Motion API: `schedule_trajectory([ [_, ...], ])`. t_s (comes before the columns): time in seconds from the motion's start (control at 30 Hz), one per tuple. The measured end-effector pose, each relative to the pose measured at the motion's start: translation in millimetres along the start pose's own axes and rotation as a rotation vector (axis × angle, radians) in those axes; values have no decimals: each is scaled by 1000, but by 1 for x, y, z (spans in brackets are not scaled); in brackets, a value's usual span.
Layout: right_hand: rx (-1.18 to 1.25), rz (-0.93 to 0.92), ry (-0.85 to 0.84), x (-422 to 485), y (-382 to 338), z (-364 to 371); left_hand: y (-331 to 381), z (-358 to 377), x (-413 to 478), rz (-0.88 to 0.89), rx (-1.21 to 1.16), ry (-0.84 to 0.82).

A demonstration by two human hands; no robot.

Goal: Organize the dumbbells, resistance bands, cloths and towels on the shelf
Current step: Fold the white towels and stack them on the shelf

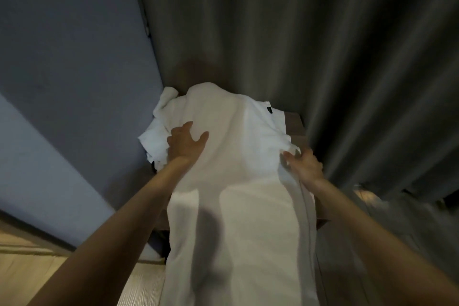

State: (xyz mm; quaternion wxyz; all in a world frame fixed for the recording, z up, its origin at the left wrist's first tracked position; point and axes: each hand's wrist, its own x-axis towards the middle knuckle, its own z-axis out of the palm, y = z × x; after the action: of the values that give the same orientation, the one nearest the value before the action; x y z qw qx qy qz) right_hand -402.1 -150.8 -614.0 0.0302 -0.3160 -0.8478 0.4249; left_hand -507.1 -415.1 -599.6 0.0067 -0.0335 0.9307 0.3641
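Two hands worked one white towel (238, 181), which lay draped over the top of the shelf (294, 124) and hung down its front toward the person. At far left a crumpled heap of white cloths (156, 129) sat on the shelf's left end, partly under the towel. The left hand (185, 143) lay just beside that heap, fingers straight and spread, palm pressed flat on the towel and holding nothing. Further right, the right hand (305, 165) had its fingers curled round the towel's bunched right edge. The step looked like smoothing or folding the towel. It would go best with the left palm pinning the cloth while the right drew the edge taut and level, without dragging the loose heap along. The towel ran under the left fingers (183, 129) and was gathered inside the right ones, close beside the grey curtain (347, 57).
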Motion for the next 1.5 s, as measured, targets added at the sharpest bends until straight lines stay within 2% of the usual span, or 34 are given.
schedule_trajectory([
  [0.1,68,40,-22,39,5,17,-3,9,14,-2,137,-34],
  [0.2,162,39,-11,73,16,31,-12,17,25,34,252,43],
  [0.3,156,-21,119,50,-20,20,-17,21,34,47,183,92],
  [0.43,274,-258,127,55,-26,14,-18,11,40,51,-4,134],
  [0.53,323,-299,113,58,-10,21,-23,4,40,-2,-86,148],
  [0.6,217,-241,77,58,0,29,-25,10,34,25,16,184],
  [0.7,-250,-245,86,58,6,27,-15,21,17,194,251,293],
  [0.73,-308,-327,117,52,5,23,-11,23,9,249,240,281],
  [0.8,-273,-539,129,32,1,16,-6,26,-8,370,252,185],
  [0.87,-297,-710,-8,9,6,20,-11,37,-27,489,372,84],
  [0.9,-343,-721,-116,-5,11,24,-17,44,-38,517,408,33],
  [0.97,-526,-676,-277,-28,34,34,-36,58,-61,489,425,-95],
  [1.03,-669,-655,-250,-45,62,38,-62,69,-84,475,443,-188],
  [1.1,-695,-644,-201,-63,82,40,-82,69,-106,504,407,-186],
  [1.27,-766,-633,-275,-110,105,31,-107,50,-158,457,250,-288],
  [1.33,-734,-642,-346,-130,113,24,-119,43,-177,404,144,-237],
  [1.37,-661,-655,-361,-141,115,22,-125,39,-187,350,72,-138],
  [1.43,-438,-708,-353,-164,118,19,-137,33,-203,156,-49,53],
  [1.5,-299,-724,-369,-183,120,20,-150,28,-216,-95,-202,37],
])
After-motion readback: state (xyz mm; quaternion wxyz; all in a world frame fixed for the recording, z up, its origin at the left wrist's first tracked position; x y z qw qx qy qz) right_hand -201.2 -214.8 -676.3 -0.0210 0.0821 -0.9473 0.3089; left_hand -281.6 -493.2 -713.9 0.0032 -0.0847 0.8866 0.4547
